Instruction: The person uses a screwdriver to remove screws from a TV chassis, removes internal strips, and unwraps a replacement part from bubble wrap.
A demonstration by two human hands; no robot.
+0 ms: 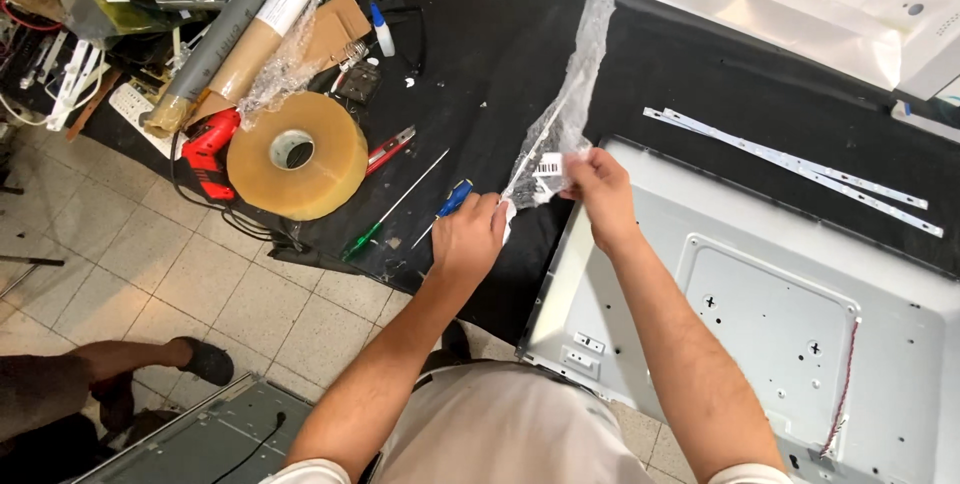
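Both my hands grip the near end of a long clear bubble-wrap sleeve (575,84) that lies across the black table and has a thin white strip inside. My right hand (598,189) pinches the sleeve by its white barcode label. Just to its left, my left hand (468,236) holds the sleeve's bottom end, close to a blue-handled screwdriver (452,199). The hands are over the corner of a grey metal television back panel (760,294).
Two white LED strips (800,169) lie on the black table (690,74) beyond the panel. At left are a big roll of brown tape (297,154), a red tool (208,149), a green-handled screwdriver (385,216), cardboard tubes and clutter. Another person's leg (100,364) is on the tiled floor.
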